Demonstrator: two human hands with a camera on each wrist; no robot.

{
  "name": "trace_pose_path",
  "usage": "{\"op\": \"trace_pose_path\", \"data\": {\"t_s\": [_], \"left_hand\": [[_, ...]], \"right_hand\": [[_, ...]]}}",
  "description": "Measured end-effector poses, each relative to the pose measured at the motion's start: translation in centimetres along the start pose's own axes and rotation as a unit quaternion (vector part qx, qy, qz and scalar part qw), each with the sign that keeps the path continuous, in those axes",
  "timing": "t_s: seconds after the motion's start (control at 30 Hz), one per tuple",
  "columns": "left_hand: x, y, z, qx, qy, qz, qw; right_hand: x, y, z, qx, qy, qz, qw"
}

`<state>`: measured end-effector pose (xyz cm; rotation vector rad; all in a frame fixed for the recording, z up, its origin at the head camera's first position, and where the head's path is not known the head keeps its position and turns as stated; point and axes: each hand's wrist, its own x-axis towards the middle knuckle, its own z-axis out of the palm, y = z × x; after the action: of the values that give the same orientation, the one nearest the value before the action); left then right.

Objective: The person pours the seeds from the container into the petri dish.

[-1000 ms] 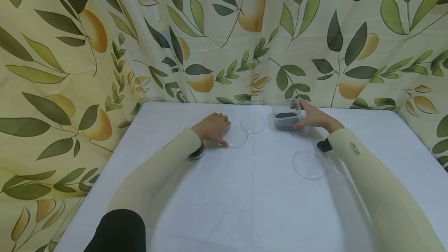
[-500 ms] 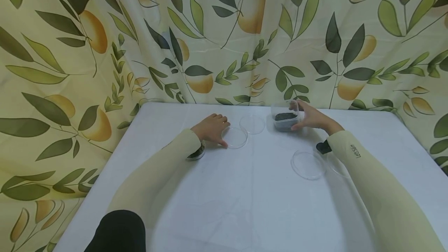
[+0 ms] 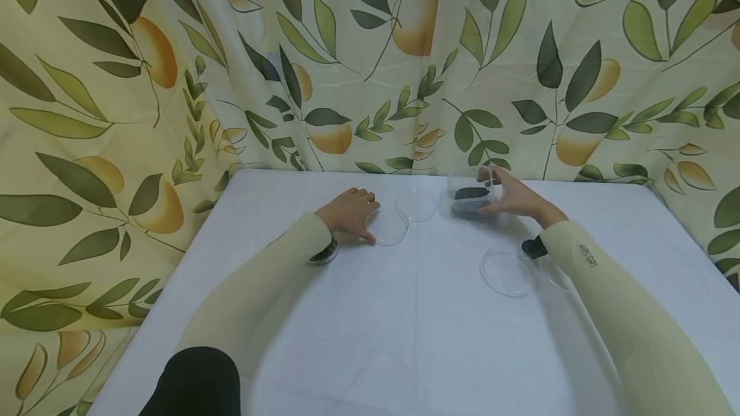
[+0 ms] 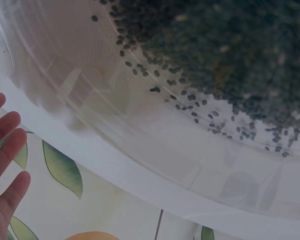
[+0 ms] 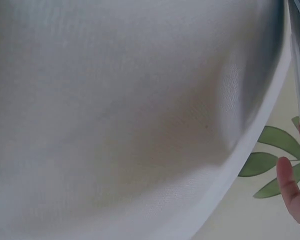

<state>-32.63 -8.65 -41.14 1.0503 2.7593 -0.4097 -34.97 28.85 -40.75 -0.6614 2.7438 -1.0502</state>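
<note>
My left hand [image 3: 351, 214] holds the left edge of a clear round petri dish [image 3: 388, 228] between thumb and forefinger on the white table. In the left wrist view its other fingers [image 4: 9, 152] stand loosely extended. Under the left wrist is a second dish with small dark seeds [image 3: 325, 253], which fills much of the left wrist view as a heap of seeds [image 4: 230, 60]. At the back, my right hand [image 3: 516, 196] grips a clear plastic tub [image 3: 469, 208] from its right side, thumb in front. Dark grains [image 3: 471, 193] lie inside the tub.
Just behind the held dish sits another clear round dish or lid [image 3: 417, 205]. Nearer, a clear dish [image 3: 509, 273] lies by the right forearm, with another clear rim [image 3: 557, 276] partly hidden by the sleeve. A leaf-patterned curtain [image 3: 358, 63] hangs behind the table.
Slightly more of the dark grains' top shows in the tub than one second ago. Both hands keep their places on the dish and the tub.
</note>
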Motion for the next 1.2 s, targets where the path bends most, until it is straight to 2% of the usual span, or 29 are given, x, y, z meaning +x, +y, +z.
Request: {"op": "trace_pose_path", "data": {"t_s": [0.23, 0.4, 0.7, 0.93, 1.2], "left_hand": [[0.2, 0.0, 0.2, -0.006, 0.003, 0.002, 1.0], [0.2, -0.1, 0.4, -0.005, 0.004, 0.003, 1.0], [0.3, -0.2, 0.4, 0.001, 0.008, 0.009, 0.9999], [0.2, -0.2, 0.1, -0.007, 0.006, 0.009, 0.9999], [0.2, -0.2, 0.3, -0.004, 0.009, 0.012, 0.9999]], "right_hand": [[-0.6, -0.7, 0.6, -0.05, 0.032, 0.008, 0.9982], [-1.0, -1.1, 1.0, -0.091, 0.061, -0.005, 0.994], [-1.6, -1.3, 1.0, -0.203, 0.102, -0.033, 0.9732], [-1.7, -1.7, 1.0, -0.213, 0.101, -0.053, 0.9705], [-1.8, -2.0, 1.2, -0.223, 0.084, -0.05, 0.97]]}}
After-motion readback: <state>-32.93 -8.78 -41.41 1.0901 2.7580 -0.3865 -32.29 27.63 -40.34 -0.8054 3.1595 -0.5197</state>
